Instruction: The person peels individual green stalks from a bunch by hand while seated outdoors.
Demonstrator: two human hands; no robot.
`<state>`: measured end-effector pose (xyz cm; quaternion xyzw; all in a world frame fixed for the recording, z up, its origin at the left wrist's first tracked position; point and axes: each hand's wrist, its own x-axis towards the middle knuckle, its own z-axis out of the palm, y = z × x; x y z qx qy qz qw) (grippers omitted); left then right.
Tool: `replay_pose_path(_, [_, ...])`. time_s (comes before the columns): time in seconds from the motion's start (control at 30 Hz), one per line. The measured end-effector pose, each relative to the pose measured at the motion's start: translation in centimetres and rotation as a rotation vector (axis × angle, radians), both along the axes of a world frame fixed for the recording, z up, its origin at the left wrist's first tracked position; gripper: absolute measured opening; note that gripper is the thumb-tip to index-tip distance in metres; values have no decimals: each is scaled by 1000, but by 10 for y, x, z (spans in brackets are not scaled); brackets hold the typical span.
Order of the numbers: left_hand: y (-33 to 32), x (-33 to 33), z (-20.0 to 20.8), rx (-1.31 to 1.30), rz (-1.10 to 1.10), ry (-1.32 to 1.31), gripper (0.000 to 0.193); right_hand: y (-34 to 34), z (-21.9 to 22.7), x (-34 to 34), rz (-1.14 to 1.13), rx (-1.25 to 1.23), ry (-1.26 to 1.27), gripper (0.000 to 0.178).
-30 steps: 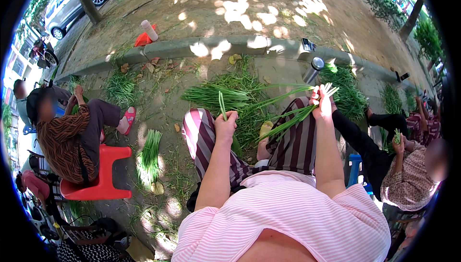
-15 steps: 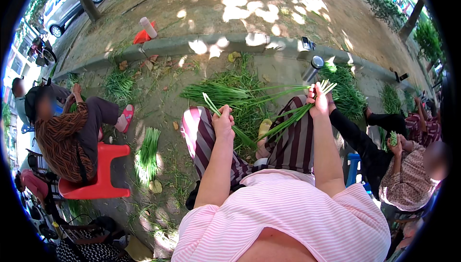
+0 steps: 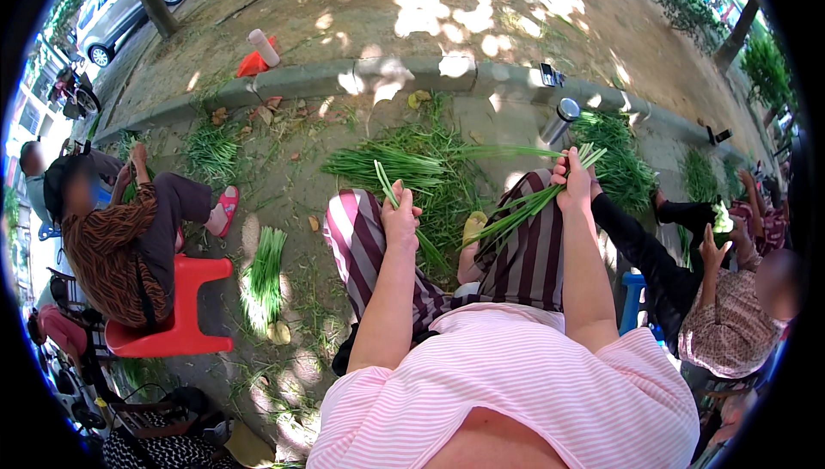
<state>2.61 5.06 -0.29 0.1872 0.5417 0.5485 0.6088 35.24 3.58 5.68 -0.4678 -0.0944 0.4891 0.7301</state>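
My left hand (image 3: 400, 220) is closed around a few chives (image 3: 384, 183), whose pale ends stick up past the thumb. Their green leaves hang down between my knees. Over my right knee, my right hand (image 3: 574, 183) grips a larger bunch of chives (image 3: 514, 218). Its pale ends fan out above the fingers, and its leaves trail down to the left across my striped trousers. A loose pile of chives (image 3: 391, 164) lies on the ground in front of me, with a few long leaves stretching from it toward my right hand.
A neat chive bundle (image 3: 265, 275) lies at left near a red plastic stool (image 3: 185, 310) with a seated person. Beyond my right hand stand a steel flask (image 3: 563, 121) and another chive heap (image 3: 612, 155). A low kerb (image 3: 301, 80) crosses ahead. Another person (image 3: 722, 323) sits at right.
Both my hands have shifted slightly to the right, still holding their chives. The stalks in my left hand stand a little more upright. The person at right has lifted a bunch of greens.
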Motion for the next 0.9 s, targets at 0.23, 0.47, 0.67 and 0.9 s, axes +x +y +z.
replay_pose_path(0.23, [5, -8, -5, 15, -64, -91, 30, 0, 13, -11, 54, -39, -80, 23])
replay_pose_path(0.47, [3, -4, 9, 47, -58, -112, 33, 1, 14, -16, 153, -64, -152, 22])
replay_pose_path(0.67, [2, -7, 8, -21, -292, -57, 33, 4, 17, -26, 192, -66, -172, 21])
replay_pose_path(0.9, [-7, -4, 16, 78, -406, 57, 18, 6, 14, -26, 164, -61, -155, 21])
